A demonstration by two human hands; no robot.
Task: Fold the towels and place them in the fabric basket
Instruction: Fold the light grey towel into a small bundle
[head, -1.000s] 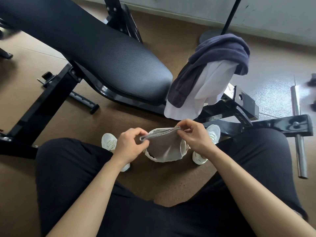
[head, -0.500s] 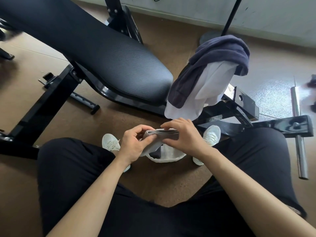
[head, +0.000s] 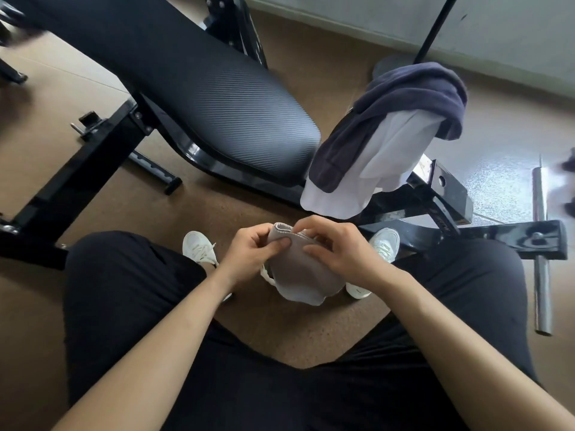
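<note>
Since 1 second ago the grey towel [head: 300, 275] has gone from hanging open to doubled over, so this fold looks nearly done. It is held above the floor [head: 273, 334], with the fingers of the left hand [head: 252, 253] and right hand [head: 345, 253] pinching its top edge. A blue towel [head: 404, 98] and a white towel [head: 382, 169] wait on the frame [head: 448, 194].

Dim indoor light – glare on floor [head: 497, 181] at right – wide-angle edges bent, blurred

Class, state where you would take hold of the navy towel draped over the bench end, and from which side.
Likely the bunched crest of the navy towel, from above: it drapes over the white towel, hanging down both sides, so lifting up should free it.
</note>
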